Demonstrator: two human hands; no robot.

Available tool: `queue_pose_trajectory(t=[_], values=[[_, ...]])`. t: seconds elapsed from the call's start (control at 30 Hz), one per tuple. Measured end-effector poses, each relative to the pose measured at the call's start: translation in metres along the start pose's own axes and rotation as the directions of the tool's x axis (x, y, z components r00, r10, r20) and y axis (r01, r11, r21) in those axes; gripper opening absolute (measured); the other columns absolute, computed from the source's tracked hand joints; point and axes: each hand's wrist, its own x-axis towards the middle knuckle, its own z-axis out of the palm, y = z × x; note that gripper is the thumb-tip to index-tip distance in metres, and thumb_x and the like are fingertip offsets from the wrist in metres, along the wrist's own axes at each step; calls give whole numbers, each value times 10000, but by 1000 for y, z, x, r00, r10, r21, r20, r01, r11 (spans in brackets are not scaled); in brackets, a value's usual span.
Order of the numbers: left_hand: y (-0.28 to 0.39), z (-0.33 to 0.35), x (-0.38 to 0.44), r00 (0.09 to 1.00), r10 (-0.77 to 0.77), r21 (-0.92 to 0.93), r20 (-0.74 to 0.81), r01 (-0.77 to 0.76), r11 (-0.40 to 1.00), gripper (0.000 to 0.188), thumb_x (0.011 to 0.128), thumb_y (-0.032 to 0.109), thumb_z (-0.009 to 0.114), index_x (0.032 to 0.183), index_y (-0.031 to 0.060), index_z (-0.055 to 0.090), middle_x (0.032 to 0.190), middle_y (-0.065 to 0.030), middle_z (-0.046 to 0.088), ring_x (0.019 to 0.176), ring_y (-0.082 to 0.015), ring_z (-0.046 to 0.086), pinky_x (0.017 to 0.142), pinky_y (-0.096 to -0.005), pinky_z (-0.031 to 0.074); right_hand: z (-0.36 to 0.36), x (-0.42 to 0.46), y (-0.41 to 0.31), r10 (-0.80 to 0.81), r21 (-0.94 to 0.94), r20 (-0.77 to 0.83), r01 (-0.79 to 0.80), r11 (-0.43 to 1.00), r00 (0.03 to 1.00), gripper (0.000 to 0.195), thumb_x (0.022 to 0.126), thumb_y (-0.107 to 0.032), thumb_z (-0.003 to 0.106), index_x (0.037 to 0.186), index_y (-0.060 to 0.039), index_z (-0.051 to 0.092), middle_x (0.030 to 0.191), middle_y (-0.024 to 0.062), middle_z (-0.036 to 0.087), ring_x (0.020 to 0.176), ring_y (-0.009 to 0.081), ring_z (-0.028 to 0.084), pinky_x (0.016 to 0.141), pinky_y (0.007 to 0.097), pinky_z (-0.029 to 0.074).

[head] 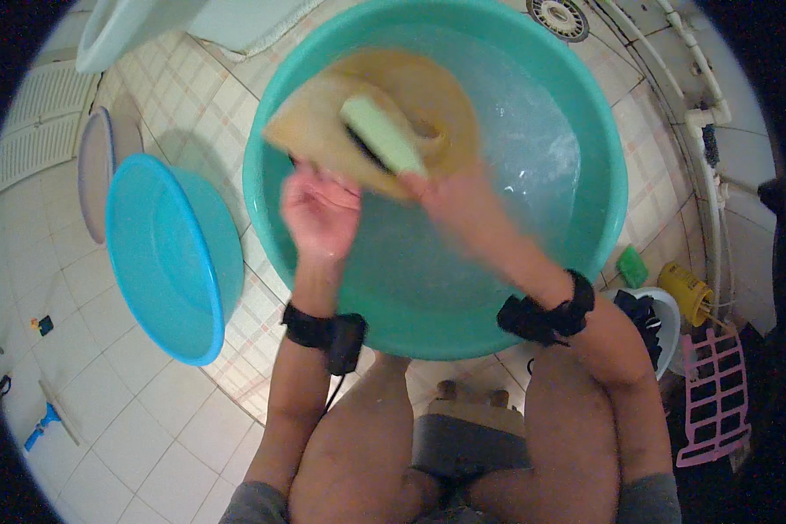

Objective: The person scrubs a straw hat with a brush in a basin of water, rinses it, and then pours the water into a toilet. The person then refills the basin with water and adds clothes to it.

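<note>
A large green plastic tub (432, 327) holds water in front of me. Over its far left part is a tan, roughly round item (373, 72), perhaps a hat, blurred by motion. My left hand (322, 206) is at its near left edge, palm up with fingers curled beneath it; part of the fingers is hidden. A pale green brush (383, 134) with dark bristles lies against the tan surface. On the brush's near end, my right hand (442, 193) is closed, also blurred. Both wrists wear black straps.
Left of the tub, a blue plastic basin (170, 262) stands tilted on the tiled floor. A green sponge (632, 266), a yellow container (684, 291), a white bucket (671, 314) with dark cloth and a pink plastic basket (714, 399) are at the right. Pipes (707, 164) run along the wall.
</note>
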Motion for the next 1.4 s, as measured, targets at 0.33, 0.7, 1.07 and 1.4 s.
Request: queue_pose_trajectory(t=[0.33, 0.7, 1.07, 1.4], values=[[-9, -12, -30, 913, -83, 61, -399, 117, 991, 486, 916, 357, 405, 1319, 98, 324, 1276, -108, 444, 1144, -258, 449, 953, -409, 387, -22, 15, 0, 209, 333, 46, -212, 919, 977, 470, 801, -417, 584, 995, 12, 580, 887, 201, 606, 863, 306, 585, 801, 380, 434], [-1, 22, -57, 907, -61, 77, -417, 103, 992, 486, 918, 351, 403, 1321, 91, 319, 1278, -112, 443, 1143, -262, 452, 954, -409, 388, 20, 18, 15, -165, 111, -57, 170, 979, 985, 416, 751, -331, 640, 1018, -49, 491, 817, 195, 604, 745, 393, 584, 666, 463, 469], [15, 48, -86, 894, -103, 114, -436, 168, 979, 488, 919, 350, 401, 1323, 90, 316, 1284, -112, 437, 1147, -263, 447, 959, -409, 384, 27, -17, -19, -76, 484, 12, 61, 873, 997, 391, 813, -333, 581, 1068, -48, 501, 884, 221, 605, 828, 386, 591, 738, 471, 461], [22, 46, -85, 894, -57, 135, -444, 130, 982, 489, 919, 348, 399, 1325, 89, 312, 1289, -112, 432, 1151, -263, 444, 963, -409, 380, -36, 12, 9, 405, 387, -430, -240, 890, 807, 512, 736, -351, 694, 1063, 6, 527, 723, 107, 629, 646, 180, 605, 589, 312, 466]])
